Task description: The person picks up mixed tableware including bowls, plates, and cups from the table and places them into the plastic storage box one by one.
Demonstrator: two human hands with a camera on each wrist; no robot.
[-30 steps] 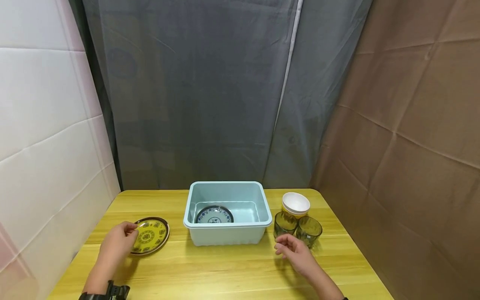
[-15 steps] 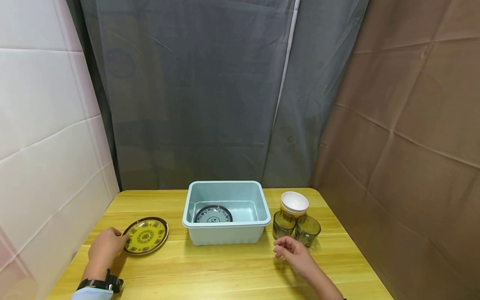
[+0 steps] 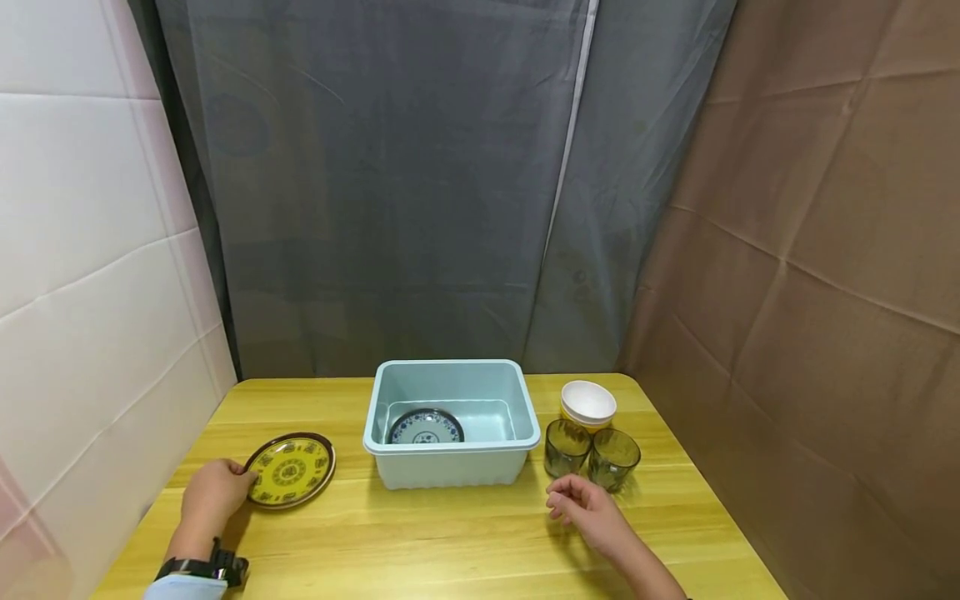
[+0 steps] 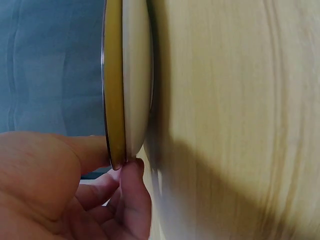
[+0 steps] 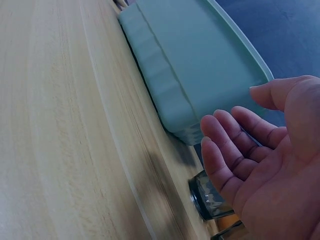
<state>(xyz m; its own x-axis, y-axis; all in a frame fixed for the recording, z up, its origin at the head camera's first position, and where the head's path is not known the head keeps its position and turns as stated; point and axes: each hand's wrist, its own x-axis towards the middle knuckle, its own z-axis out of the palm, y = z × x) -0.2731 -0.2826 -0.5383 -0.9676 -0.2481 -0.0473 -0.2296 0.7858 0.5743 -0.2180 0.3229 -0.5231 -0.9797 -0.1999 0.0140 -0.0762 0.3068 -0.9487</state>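
Note:
My left hand [image 3: 213, 492] pinches the near-left edge of a round yellow plate [image 3: 291, 472] with a dark rim and black pattern. In the left wrist view the thumb lies at the yellow rim [image 4: 114, 75], and a fingertip sits at the edge of the cream layer [image 4: 137, 75] under it, which looks like a second plate. The underside stays close over the wooden table. My right hand [image 3: 588, 510] hovers palm inward, fingers loosely bent, holding nothing. It is in front of two green-tinted glasses, a left glass [image 3: 566, 450] and a right glass [image 3: 615, 460].
A light blue plastic basin [image 3: 453, 468] stands mid-table, with a blue-patterned plate [image 3: 426, 427] inside. White bowls [image 3: 589, 402] with yellow below sit behind the glasses. A grey curtain [image 3: 390, 208] hangs behind the table, with a white cloth on the left and a brown one on the right.
The left hand has shifted left from over the yellow plate to its left edge and now pinches it there. The right hand and the other dishes stay about where they were.

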